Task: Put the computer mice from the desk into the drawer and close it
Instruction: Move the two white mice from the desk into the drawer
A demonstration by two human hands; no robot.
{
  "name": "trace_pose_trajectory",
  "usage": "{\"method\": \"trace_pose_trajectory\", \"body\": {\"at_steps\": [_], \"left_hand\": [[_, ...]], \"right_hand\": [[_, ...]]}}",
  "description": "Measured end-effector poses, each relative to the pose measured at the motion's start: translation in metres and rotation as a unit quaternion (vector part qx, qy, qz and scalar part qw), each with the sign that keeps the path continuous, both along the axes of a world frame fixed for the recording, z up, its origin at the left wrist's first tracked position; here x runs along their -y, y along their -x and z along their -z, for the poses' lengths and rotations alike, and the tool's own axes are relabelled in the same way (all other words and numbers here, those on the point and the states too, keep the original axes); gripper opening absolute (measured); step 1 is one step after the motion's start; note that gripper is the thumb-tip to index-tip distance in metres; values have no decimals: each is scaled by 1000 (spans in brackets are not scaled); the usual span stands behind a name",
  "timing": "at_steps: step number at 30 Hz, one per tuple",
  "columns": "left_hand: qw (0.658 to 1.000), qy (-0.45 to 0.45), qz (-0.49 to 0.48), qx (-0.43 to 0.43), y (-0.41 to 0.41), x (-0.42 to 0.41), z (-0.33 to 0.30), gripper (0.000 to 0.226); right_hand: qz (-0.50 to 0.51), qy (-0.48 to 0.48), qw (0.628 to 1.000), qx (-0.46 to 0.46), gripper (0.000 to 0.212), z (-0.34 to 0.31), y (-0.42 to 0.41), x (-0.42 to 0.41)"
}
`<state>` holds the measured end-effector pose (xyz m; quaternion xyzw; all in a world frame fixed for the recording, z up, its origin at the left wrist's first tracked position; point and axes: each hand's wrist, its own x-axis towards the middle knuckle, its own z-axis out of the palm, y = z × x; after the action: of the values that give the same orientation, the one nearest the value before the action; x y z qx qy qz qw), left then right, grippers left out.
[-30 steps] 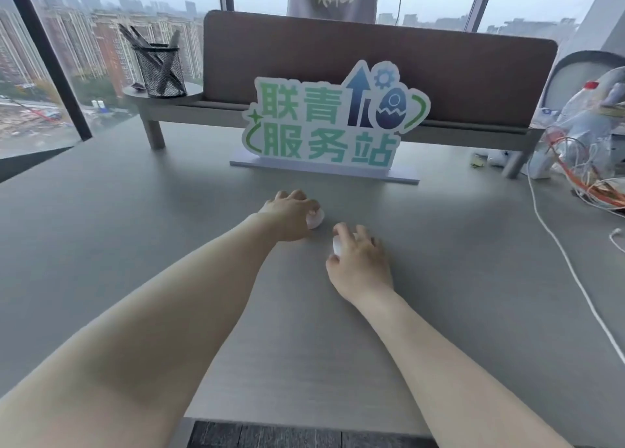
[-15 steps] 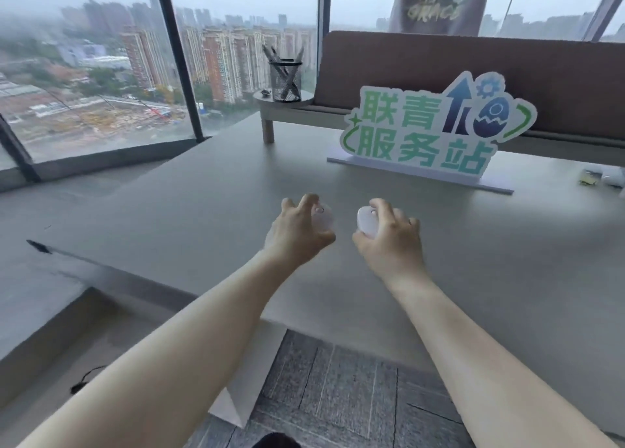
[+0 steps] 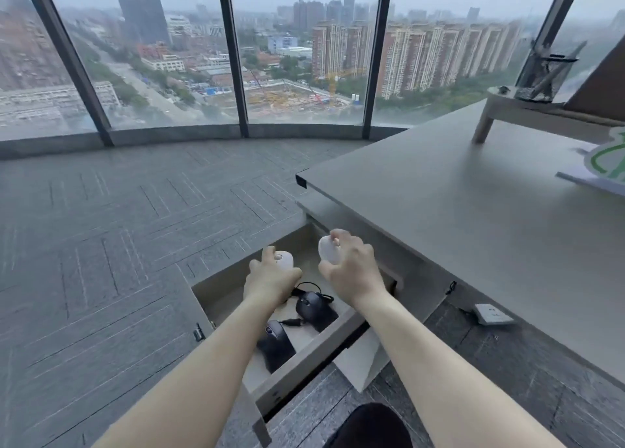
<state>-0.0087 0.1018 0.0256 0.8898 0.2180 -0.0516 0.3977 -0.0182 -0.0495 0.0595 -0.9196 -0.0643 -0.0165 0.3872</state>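
Head view shows the left hand (image 3: 270,278) and right hand (image 3: 351,272) each gripping a white mouse (image 3: 285,260) (image 3: 329,250) above the open drawer (image 3: 304,356), where two black mice (image 3: 313,304) (image 3: 275,341) lie; releasing and closing remain.

Pale grey laminate desk (image 3: 473,217) with dark edge, filling 2 to 4 o'clock. Directly on top: light wooden riser shelf (image 3: 527,108) on angled leg at 2 o'clock, bearing black wire-mesh pen cup (image 3: 544,79); white-based green-lettered sign (image 3: 602,163) at 3 o'clock, cut by frame edge. Below at 6 o'clock: open beige drawer (image 3: 304,356), two black corded mice (image 3: 314,307) on its floor.
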Motion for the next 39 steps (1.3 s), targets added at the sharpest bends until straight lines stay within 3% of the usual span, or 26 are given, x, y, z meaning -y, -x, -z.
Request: {"method": "trace_pose_trajectory", "body": {"at_steps": [7, 13, 16, 21, 27, 39], "left_hand": [[994, 91, -42, -38, -37, -7, 51, 68], [990, 96, -90, -58, -79, -9, 84, 74], [986, 110, -118, -50, -98, -7, 99, 80], [967, 155, -200, -21, -108, 10, 122, 84], [946, 144, -289, -31, -122, 13, 135, 59], [961, 41, -267, -59, -97, 0, 136, 52]], "right_hand": [[-26, 134, 984, -118, 53, 63, -57, -24], [-11, 168, 972, -165, 57, 108, -107, -23], [-25, 165, 972, -165, 61, 124, -129, -34], [-44, 162, 975, -144, 50, 141, -153, -48], [-17, 151, 980, -131, 30, 161, -161, -48], [-34, 123, 989, -75, 45, 150, -130, -40]]}}
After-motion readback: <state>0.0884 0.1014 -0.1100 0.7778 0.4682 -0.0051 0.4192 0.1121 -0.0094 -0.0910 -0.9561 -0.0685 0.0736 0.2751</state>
